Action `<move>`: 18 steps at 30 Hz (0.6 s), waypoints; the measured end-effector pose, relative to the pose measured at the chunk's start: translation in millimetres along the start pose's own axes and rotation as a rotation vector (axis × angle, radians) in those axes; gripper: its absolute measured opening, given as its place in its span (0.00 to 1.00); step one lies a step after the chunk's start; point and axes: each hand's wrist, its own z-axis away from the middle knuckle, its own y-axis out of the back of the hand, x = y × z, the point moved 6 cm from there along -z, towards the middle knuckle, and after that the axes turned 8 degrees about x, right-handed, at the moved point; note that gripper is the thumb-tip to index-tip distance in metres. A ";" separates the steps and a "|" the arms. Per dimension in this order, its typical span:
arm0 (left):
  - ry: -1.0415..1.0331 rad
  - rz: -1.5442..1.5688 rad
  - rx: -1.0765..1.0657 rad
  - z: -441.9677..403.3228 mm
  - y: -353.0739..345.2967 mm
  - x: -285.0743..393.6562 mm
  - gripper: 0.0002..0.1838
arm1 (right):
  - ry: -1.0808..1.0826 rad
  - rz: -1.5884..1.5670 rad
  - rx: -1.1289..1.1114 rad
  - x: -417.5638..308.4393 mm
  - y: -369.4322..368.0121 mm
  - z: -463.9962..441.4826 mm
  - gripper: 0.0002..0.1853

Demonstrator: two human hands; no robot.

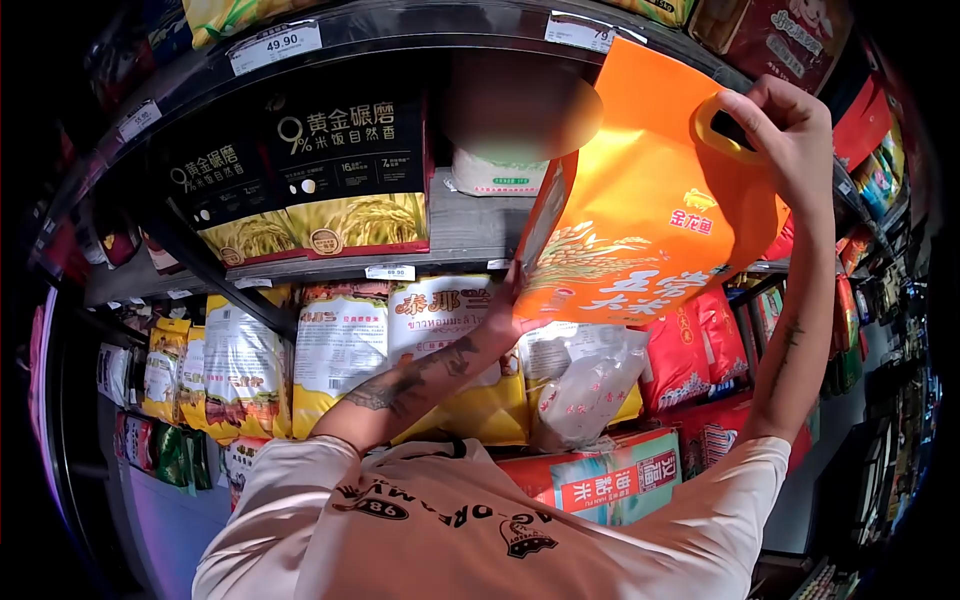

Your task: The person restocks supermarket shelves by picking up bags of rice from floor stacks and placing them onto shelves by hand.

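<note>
An orange rice bag [640, 210] with white lettering and printed rice ears is held up in front of the shelf, slightly tilted. My right hand [785, 125] grips it by the cut-out handle at its upper right corner, thumb on the front. At the bag's lower left edge is my left hand [512, 310], closed on it from below, with most of the fingers hidden behind the bag. Just left of the bag, a white rice bag [495, 172] stands on the middle shelf, its upper part blurred.
Black rice boxes [350, 170] stand on the middle shelf [470, 225] at left. Below are yellow-and-white rice bags [340, 345], a clear plastic-wrapped bag [590, 390] and red bags [690, 345]. The upper shelf edge [400, 35] carries price tags near the bag's top.
</note>
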 end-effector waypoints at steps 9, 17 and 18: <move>0.206 0.485 0.408 -79.8 11.5 -63.0 0.28 | 0.165 0.128 0.191 84.1 -15.0 11.3 0.19; 0.280 0.741 0.199 -75.0 -90.0 -5.5 0.43 | 0.261 0.129 0.271 100.4 -20.3 2.1 0.21; 0.188 0.715 0.121 -78.3 -97.1 5.7 0.43 | 0.263 0.164 0.269 99.6 -18.0 3.6 0.22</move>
